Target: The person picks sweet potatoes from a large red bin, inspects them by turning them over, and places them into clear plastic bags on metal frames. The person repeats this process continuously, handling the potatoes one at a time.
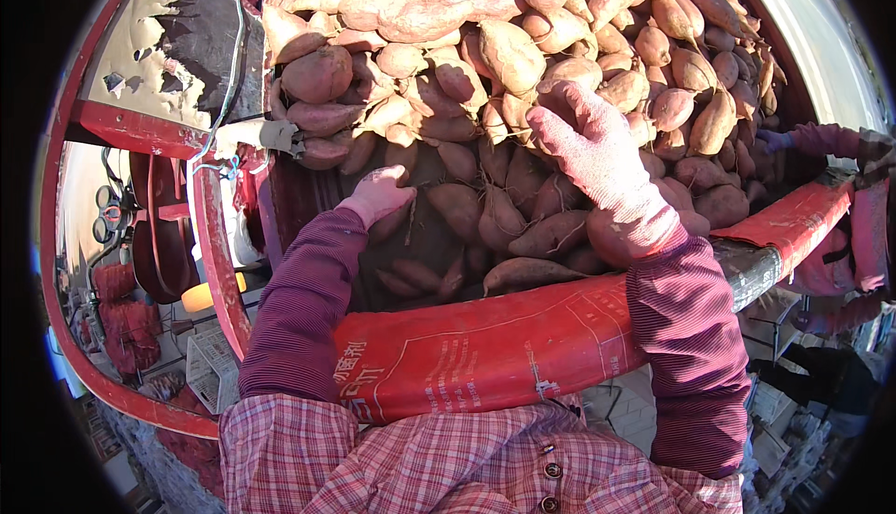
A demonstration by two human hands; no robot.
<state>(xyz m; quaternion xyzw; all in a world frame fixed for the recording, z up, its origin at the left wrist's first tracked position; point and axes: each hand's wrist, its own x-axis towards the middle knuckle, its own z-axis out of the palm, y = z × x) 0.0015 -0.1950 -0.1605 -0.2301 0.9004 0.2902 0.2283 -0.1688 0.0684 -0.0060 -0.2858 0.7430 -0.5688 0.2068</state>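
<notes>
Sweet potatoes [514, 59] lie heaped in a dark-walled bin whose front edge is wrapped in a red printed sheet [490, 346]. My left hand [379, 194], in a pinkish glove, is at the left of the bin, its fingers at a reddish sweet potato [401, 157]; whether it grips it I cannot tell. My right hand [591, 143], in a dusty pink glove, is over the sunlit edge of the pile with thumb and fingers apart, beside a sweet potato [570, 74]. Nothing is plainly held in it. Smaller sweet potatoes [420, 277] lie in shade near the front edge.
A red metal frame [217, 248] with a torn panel [150, 45] stands at the left. Beyond it are a yellow-orange object [213, 292], a white crate [212, 367] and red mesh sacks [129, 325]. At the right, another person's gloved hand [775, 140] reaches into the pile.
</notes>
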